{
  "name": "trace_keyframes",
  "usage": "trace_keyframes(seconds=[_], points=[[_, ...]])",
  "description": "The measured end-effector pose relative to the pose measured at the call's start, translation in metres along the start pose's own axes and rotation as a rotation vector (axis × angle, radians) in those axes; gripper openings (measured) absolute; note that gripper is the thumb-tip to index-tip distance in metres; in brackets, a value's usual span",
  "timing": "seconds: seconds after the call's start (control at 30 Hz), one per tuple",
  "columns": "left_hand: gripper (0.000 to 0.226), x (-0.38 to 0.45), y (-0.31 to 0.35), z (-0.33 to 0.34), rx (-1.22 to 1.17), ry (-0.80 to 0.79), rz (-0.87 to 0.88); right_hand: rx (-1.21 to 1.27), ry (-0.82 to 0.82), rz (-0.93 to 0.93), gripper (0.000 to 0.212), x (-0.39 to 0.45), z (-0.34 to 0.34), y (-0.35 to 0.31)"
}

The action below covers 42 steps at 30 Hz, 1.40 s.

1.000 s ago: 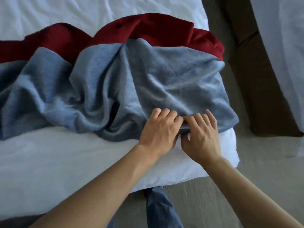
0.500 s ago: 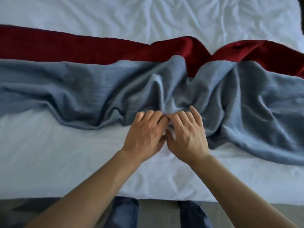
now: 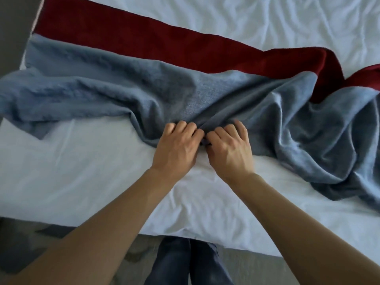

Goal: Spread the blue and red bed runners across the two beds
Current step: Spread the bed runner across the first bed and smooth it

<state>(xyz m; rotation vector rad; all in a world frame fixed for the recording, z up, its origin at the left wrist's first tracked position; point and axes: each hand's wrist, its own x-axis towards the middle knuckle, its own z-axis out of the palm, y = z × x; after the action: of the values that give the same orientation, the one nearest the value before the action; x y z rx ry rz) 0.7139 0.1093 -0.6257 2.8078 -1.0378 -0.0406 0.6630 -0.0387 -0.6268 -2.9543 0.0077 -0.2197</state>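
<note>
I see the white bed [image 3: 78, 171] filling most of the view, its sheet creased. Across it, left to right, runs the blue bed runner [image 3: 102, 87], flat at the far left and heavily rumpled toward the right, where it bunches in deep folds. Just beyond it, touching its far edge, lies the red bed runner [image 3: 144, 40], smooth on the left and humped at the far right. Below the near edge of the bed, 2 legs in dark jeans [image 3: 185, 264] stand on the floor. My left hand [image 3: 176, 149] and right hand [image 3: 230, 151] sit side by side, fingers curled, each gripping the blue runner's near edge.
</note>
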Motion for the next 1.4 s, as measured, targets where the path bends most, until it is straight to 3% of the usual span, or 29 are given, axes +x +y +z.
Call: trace_keyframes(seconds=[0.2,0.4,0.63,0.8,0.93,1.1,1.17,1.27,1.4], points=[[0.013,-0.027,0.024,0.008,-0.102,0.02,0.026,0.011,-0.024,0.004,0.017,-0.031,0.0,0.011],[0.012,-0.018,0.02,0.008,-0.153,0.025,-0.068,0.049,0.035,0.017,0.017,-0.024,0.003,0.006],[0.017,-0.054,0.015,-0.001,-0.216,-0.047,0.017,0.079,-0.095,0.037,0.011,-0.039,-0.01,-0.014],[0.005,-0.053,-0.058,-0.032,-0.209,0.028,-0.044,0.148,-0.045,0.023,0.007,0.0,-0.006,-0.084],[0.022,-0.065,-0.151,-0.051,-0.136,0.061,-0.121,0.133,-0.005,0.077,0.011,0.048,0.003,-0.152],[0.036,-0.088,-0.263,-0.062,-0.011,0.022,-0.198,0.107,-0.004,-0.012,0.028,0.108,0.028,-0.245],[0.034,-0.092,-0.297,-0.062,-0.003,0.03,-0.179,0.059,-0.039,-0.017,0.025,0.126,0.039,-0.27],[0.012,-0.09,-0.326,-0.058,-0.007,0.077,-0.071,-0.036,-0.097,0.008,0.016,0.144,0.056,-0.289],[0.014,-0.091,-0.355,-0.058,-0.047,0.127,-0.067,-0.069,-0.068,-0.012,0.017,0.166,0.068,-0.316]])
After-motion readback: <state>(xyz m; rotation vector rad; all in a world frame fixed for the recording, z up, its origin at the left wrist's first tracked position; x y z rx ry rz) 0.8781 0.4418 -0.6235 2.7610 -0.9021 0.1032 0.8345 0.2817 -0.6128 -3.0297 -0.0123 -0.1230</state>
